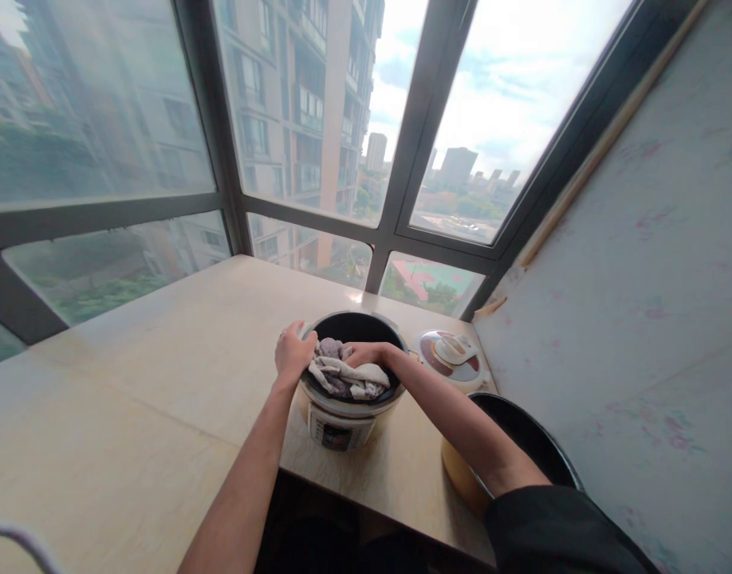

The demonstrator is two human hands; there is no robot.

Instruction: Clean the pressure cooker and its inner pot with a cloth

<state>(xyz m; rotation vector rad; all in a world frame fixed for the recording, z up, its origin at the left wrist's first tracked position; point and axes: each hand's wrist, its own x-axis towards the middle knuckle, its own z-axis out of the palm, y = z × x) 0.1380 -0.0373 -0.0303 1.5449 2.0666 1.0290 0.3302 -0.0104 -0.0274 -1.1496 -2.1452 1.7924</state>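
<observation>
A small rice cooker (342, 421) stands near the front edge of a pale wooden counter (163, 375). Its lid is off and the dark inner pot shows. My left hand (294, 351) curls over the cooker's left rim and grips it. My right hand (366, 355) reaches inside the pot and presses a crumpled white and grey cloth (348, 376) against the inner wall. The fingers of the right hand are closed on the cloth.
The cooker's white and brown lid (453, 359) lies on the counter to the right, by the wall. A yellow bowl with a dark inside (509, 446) sits at the front right under my forearm. Large windows close off the back; a pale wall stands right.
</observation>
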